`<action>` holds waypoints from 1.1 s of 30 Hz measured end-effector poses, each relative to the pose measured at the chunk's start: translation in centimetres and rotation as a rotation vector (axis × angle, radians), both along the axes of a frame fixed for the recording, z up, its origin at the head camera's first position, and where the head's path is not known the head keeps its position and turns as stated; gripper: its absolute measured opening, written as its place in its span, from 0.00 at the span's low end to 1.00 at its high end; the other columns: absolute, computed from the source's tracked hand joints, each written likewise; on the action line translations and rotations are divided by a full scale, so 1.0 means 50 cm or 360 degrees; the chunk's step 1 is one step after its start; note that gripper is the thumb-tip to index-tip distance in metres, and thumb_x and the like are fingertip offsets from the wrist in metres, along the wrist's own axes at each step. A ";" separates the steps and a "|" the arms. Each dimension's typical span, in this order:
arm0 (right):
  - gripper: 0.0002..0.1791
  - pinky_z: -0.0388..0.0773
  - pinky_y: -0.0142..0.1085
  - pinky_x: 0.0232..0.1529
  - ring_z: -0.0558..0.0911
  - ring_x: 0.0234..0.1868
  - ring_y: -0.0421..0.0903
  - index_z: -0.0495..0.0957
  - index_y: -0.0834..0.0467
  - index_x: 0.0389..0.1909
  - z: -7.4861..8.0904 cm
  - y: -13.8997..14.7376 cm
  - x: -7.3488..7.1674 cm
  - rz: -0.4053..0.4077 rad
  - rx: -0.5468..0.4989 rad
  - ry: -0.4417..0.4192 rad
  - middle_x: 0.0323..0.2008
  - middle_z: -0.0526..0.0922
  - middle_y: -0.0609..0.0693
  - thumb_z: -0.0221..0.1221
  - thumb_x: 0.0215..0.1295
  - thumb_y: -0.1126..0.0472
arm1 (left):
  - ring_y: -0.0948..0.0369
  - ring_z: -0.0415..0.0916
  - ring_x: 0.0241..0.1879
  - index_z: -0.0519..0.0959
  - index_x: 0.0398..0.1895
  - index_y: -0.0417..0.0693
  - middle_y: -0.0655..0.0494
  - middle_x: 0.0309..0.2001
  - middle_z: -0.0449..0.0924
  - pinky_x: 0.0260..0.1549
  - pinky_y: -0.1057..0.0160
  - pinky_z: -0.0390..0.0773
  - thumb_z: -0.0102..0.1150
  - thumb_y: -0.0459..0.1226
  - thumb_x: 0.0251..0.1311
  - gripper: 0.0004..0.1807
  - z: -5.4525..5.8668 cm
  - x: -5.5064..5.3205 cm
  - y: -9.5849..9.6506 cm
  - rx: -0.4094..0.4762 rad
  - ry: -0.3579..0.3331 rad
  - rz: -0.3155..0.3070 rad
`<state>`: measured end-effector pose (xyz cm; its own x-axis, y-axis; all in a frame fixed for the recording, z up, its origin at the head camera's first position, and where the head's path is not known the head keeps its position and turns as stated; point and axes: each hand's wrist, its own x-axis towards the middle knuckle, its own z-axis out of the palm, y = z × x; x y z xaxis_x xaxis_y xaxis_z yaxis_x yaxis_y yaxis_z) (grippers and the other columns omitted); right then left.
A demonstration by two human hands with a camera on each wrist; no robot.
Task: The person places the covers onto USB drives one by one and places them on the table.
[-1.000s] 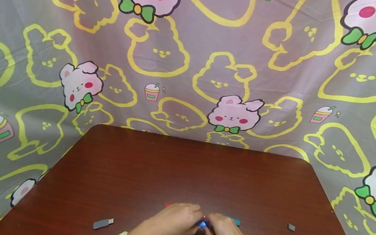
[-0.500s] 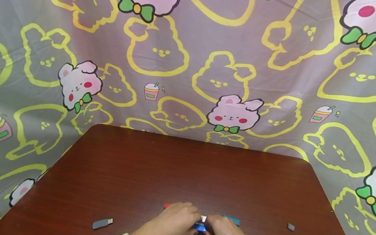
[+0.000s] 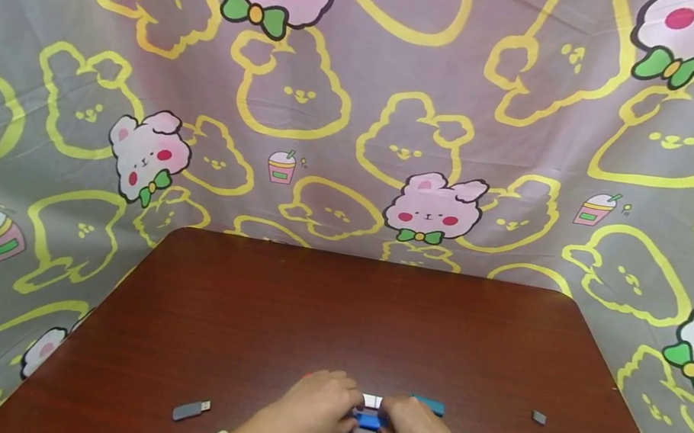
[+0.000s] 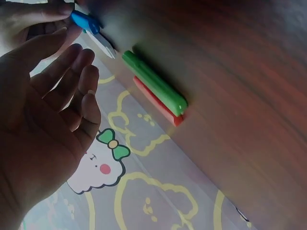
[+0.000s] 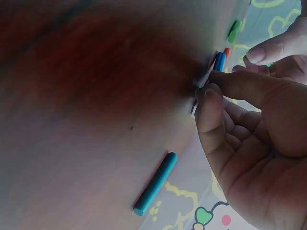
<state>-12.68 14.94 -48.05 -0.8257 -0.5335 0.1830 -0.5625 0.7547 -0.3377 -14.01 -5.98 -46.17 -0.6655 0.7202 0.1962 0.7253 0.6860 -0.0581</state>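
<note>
A short blue crayon-like stick point(image 3: 369, 422) lies crosswise between my hands, nearer me than a white stick point(image 3: 372, 401). My right hand point(image 3: 417, 430) pinches one end of the blue stick between thumb and fingertips, as the right wrist view shows. My left hand point(image 3: 320, 405) is by the other end, its fingers loosely bent and apart from the stick in the left wrist view. Beyond the left hand, a green stick point(image 4: 154, 82) lies beside a red stick point(image 4: 157, 100). A teal stick point(image 5: 156, 184) is on the table past the right hand.
On the left side of the brown table point(image 3: 330, 314) lies a grey USB stick point(image 3: 191, 410) with its metal plug bare. A small grey piece point(image 3: 538, 418) lies at the right. A patterned cloth point(image 3: 364, 119) surrounds the table's back and sides.
The hands have drawn slightly apart, and more of the blue stick shows between them. It sits a little nearer me, and the white stick behind it has come into sight.
</note>
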 end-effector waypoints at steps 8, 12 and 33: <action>0.09 0.70 0.32 0.23 0.71 0.23 0.34 0.82 0.56 0.31 0.002 0.002 0.000 -0.0007 -0.0021 -0.0087 0.24 0.78 0.42 0.72 0.53 0.65 | 0.67 0.77 0.37 0.86 0.38 0.60 0.69 0.35 0.82 0.35 0.66 0.76 0.71 0.48 0.57 0.08 0.006 0.000 -0.036 0.0041 -0.0075 0.0082; 0.09 0.71 0.32 0.24 0.71 0.23 0.33 0.82 0.57 0.33 0.004 0.007 0.001 -0.0008 -0.0049 -0.0109 0.23 0.77 0.40 0.73 0.53 0.64 | 0.66 0.78 0.38 0.86 0.38 0.59 0.69 0.35 0.83 0.35 0.65 0.76 0.71 0.47 0.58 0.08 0.010 0.001 -0.067 0.0084 -0.0071 0.0132; 0.11 0.80 0.40 0.33 0.83 0.34 0.43 0.81 0.52 0.36 0.044 0.095 0.004 -0.0261 0.0040 0.0089 0.36 0.79 0.41 0.73 0.54 0.60 | 0.59 0.77 0.47 0.84 0.47 0.52 0.61 0.45 0.83 0.45 0.53 0.79 0.75 0.48 0.52 0.21 0.007 0.022 -0.259 0.0230 -0.0057 0.0476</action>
<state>-12.50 19.67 -45.86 -0.8910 -0.3976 0.2194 -0.4486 0.8457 -0.2891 -12.91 -18.94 -45.84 -0.8515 0.4584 0.2546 0.4905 0.8680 0.0775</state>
